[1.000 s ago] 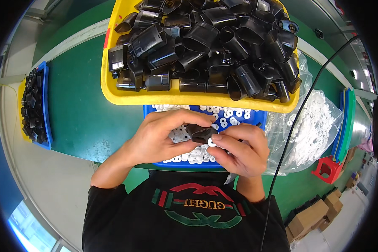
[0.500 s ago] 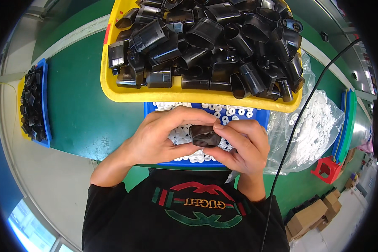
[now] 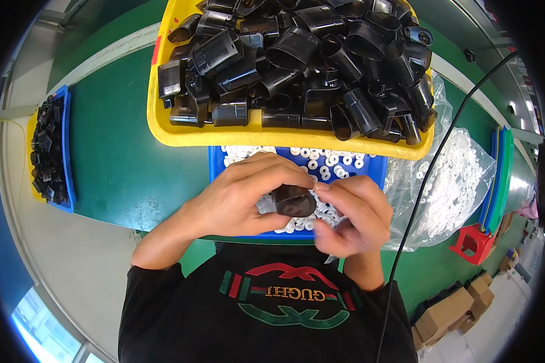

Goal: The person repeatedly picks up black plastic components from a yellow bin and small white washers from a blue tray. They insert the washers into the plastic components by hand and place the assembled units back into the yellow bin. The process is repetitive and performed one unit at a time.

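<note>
My left hand is closed around a black plastic tubular part, fingers along its far side and thumb beneath. The part's rounded end faces me. My right hand is beside it, thumb spread well away and slightly blurred. Its index fingertip lies close to the part's upper right edge; whether it touches cannot be made out. Under both hands sits a blue tray of white ring-shaped washers, partly covered by my hands.
A yellow bin heaped with similar black parts overhangs the tray's far side. A clear bag of white pieces lies at right, crossed by a black cable. Another bin of black parts stands far left on the green table.
My right thumb has come off the black part and swung down and away, opening the right hand. The left hand keeps its hold; the part has tilted a little.
</note>
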`<state>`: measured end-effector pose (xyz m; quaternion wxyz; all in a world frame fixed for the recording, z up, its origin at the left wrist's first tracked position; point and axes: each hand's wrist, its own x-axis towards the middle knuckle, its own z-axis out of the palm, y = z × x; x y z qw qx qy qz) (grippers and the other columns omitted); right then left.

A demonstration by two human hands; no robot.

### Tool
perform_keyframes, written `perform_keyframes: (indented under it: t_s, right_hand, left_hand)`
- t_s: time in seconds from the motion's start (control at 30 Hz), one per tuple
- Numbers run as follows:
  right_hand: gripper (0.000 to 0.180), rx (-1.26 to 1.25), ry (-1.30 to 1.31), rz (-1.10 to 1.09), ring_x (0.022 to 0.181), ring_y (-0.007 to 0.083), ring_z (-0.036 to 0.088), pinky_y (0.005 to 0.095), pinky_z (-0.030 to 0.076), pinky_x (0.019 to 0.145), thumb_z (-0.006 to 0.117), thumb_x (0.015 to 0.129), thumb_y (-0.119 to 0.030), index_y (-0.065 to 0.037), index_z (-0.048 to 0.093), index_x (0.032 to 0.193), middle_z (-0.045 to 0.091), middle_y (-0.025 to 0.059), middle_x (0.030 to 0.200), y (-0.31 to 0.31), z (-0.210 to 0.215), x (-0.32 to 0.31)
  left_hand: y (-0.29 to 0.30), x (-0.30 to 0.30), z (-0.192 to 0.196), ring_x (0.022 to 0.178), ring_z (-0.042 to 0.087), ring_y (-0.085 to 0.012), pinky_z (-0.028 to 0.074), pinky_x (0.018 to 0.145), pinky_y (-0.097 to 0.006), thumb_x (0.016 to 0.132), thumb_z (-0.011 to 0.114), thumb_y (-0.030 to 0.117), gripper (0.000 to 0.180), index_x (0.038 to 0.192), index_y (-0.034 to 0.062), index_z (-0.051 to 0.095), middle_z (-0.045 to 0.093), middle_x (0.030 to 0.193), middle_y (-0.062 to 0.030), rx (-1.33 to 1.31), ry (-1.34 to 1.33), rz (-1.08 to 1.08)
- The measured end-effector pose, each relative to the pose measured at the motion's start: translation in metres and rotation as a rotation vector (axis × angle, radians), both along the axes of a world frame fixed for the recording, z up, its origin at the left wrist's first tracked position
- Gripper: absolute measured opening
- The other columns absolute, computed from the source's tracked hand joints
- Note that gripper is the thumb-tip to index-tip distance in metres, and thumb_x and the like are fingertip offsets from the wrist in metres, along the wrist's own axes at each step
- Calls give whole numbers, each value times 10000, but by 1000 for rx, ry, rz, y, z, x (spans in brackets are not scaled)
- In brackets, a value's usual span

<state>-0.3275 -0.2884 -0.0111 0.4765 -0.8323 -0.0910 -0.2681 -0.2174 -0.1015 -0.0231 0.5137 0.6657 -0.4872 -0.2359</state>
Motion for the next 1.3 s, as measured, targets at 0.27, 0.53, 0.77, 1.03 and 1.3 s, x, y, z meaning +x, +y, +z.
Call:
perform_keyframes:
  t_s: [0.27,0.53,0.77,1.03,1.3]
  right_hand:
    - [47,685,-326,403,528,195,565,285,428,445,618,784,22,-25,619,784,630,101,696,-19,40,0]
    - [252,936,-263,421,421,108,443,228,276,367,685,777,56,-107,529,665,539,11,548,20,54,18]
    - [145,790,-99,404,442,138,418,268,281,397,636,763,41,-62,556,702,532,33,579,22,44,19]
    - [202,904,-55,361,436,151,358,286,237,411,485,625,149,-31,574,646,446,29,546,33,39,18]
    - [194,867,-67,375,443,158,363,296,234,409,481,627,147,-26,568,645,439,31,552,35,37,19]
  left_hand:
    - [6,-9,4,805,636,-215,503,673,-310,620,668,-17,409,1013,46,576,643,906,-92,47,240,46]
    - [0,-8,6,752,598,-230,479,658,-319,677,736,70,249,902,5,649,622,833,-88,76,145,-9]
    - [-2,-10,4,708,608,-293,483,616,-359,655,745,61,316,951,24,638,594,811,-111,17,126,33]
    - [-2,-10,4,692,597,-314,480,613,-375,619,737,70,301,897,31,627,582,762,-108,-6,137,38]
    - [-3,-10,5,678,578,-316,473,608,-384,604,738,72,295,865,29,606,572,755,-102,-37,135,27]
